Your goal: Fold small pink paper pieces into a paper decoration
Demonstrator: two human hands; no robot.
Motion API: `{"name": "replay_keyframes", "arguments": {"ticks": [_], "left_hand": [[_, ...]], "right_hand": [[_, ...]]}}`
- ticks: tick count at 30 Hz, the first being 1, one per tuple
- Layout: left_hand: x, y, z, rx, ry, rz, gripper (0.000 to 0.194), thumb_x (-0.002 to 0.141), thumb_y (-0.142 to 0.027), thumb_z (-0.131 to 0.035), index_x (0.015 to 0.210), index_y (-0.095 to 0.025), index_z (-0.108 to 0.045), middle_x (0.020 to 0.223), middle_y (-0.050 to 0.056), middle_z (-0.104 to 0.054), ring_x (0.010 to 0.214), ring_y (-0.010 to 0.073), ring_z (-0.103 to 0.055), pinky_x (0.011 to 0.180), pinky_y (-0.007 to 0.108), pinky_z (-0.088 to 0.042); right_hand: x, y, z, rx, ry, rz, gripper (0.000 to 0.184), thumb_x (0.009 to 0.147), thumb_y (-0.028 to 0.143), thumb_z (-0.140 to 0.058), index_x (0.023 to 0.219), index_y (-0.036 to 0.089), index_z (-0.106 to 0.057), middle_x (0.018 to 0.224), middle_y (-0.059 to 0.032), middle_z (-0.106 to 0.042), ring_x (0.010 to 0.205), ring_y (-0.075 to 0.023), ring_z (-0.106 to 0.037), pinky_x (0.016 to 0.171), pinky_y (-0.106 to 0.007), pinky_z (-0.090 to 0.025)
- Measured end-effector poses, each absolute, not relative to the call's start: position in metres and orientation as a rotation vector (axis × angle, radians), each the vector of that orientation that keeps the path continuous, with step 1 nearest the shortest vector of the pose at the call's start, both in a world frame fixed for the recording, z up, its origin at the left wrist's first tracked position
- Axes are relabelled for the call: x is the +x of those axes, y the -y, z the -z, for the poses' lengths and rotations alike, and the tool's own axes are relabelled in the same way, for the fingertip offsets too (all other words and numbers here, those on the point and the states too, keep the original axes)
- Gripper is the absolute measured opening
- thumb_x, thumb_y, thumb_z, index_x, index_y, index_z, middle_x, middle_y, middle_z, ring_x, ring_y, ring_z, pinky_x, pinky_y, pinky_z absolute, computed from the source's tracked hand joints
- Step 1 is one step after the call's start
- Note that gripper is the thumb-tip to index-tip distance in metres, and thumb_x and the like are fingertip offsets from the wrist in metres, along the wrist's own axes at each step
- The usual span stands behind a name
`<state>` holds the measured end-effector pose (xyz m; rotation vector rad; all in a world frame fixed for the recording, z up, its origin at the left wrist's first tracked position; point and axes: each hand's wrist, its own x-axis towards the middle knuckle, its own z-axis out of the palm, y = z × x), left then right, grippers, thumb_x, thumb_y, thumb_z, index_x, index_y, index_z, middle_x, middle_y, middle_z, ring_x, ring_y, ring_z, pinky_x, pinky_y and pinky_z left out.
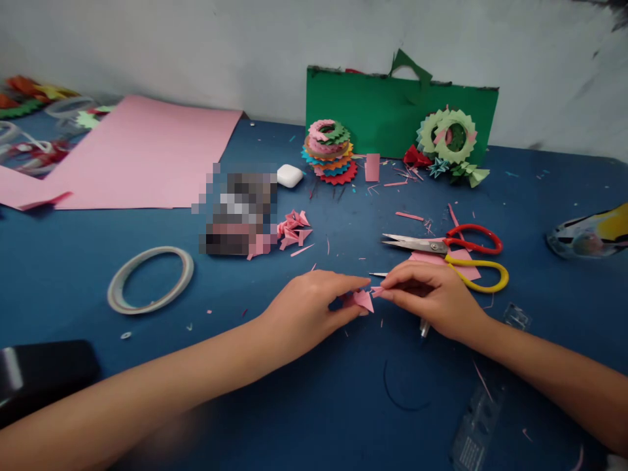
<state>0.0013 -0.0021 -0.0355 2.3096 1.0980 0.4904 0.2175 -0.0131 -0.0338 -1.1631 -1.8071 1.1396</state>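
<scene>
Between thumb and fingers, my left hand [307, 307] pinches a folded pink paper piece [363, 300] whose pointed end sticks out to the right. Close beside it, my right hand [434, 297] holds a smaller pink paper strip [377, 291] in its fingertips. The two papers nearly meet; whether they touch is hard to tell. Scissors [436, 247] with one red and one yellow handle lie open beyond my right hand, over a pink paper scrap [466, 263]. A thin pen-like tool [424, 327] lies partly hidden under that hand. Several folded pink pieces [294, 229] are heaped further back.
A tape roll [114, 292] lies at left, near large pink sheets [142, 157]. Stacked paper rings [328, 154] and a pale green ring [426, 134] stand by a green board [377, 118]. A white case [289, 175], a clear ruler [475, 425] and paper snippets are about.
</scene>
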Motion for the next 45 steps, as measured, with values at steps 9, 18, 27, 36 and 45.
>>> {"name": "replay_keyframes", "arguments": {"ticks": [9, 18, 27, 36, 45], "left_hand": [[0.001, 0.005, 0.027, 2.44, -1.029, -0.809, 0.015, 0.081, -0.024, -0.063, 0.095, -0.016, -0.065, 0.082, 0.003, -0.07, 0.071, 0.0133, -0.065, 0.062, 0.021, -0.05], [0.001, 0.007, 0.027, 2.721, -1.06, -0.848, 0.015, 0.082, -0.025, -0.062, 0.095, -0.018, -0.065, 0.079, 0.001, -0.071, 0.065, 0.0145, -0.064, 0.061, 0.024, -0.049], [0.001, 0.013, 0.026, 2.88, -1.013, -0.801, 0.015, 0.084, -0.023, -0.059, 0.098, -0.019, -0.063, 0.076, -0.001, -0.07, 0.061, 0.0131, -0.061, 0.059, 0.024, -0.045], [0.002, 0.015, 0.026, 2.907, -1.033, -0.79, 0.014, 0.085, -0.025, -0.059, 0.097, -0.019, -0.064, 0.075, -0.001, -0.07, 0.06, 0.0127, -0.06, 0.058, 0.025, -0.045], [0.004, 0.018, 0.028, 2.941, -1.001, -0.802, 0.015, 0.083, -0.023, -0.061, 0.097, -0.017, -0.064, 0.074, -0.002, -0.071, 0.059, 0.0124, -0.06, 0.056, 0.025, -0.043]], "right_hand": [[0.214, 0.017, 0.029, -1.2, 1.575, -1.348, 0.009, 0.075, 0.026, -0.07, 0.081, 0.021, -0.069, 0.082, -0.0012, -0.068, 0.073, -0.0122, -0.064, 0.064, -0.021, -0.054], [0.206, 0.02, 0.033, -1.157, 1.624, -1.303, 0.005, 0.076, 0.024, -0.069, 0.081, 0.021, -0.069, 0.083, -0.0018, -0.065, 0.075, -0.0122, -0.062, 0.063, -0.021, -0.052], [0.197, 0.023, 0.04, -1.139, 1.416, -1.532, 0.016, 0.068, 0.025, -0.076, 0.073, 0.017, -0.062, 0.077, -0.0008, -0.065, 0.068, -0.0114, -0.06, 0.06, -0.022, -0.052], [0.198, 0.021, 0.04, -1.159, 1.441, -1.479, 0.013, 0.069, 0.02, -0.072, 0.073, 0.018, -0.059, 0.074, 0.0005, -0.062, 0.067, -0.0109, -0.059, 0.06, -0.022, -0.052], [0.194, 0.023, 0.04, -1.107, 1.453, -1.476, 0.011, 0.072, 0.01, -0.064, 0.073, 0.019, -0.057, 0.074, 0.002, -0.06, 0.068, -0.0094, -0.058, 0.064, -0.021, -0.051]]}}
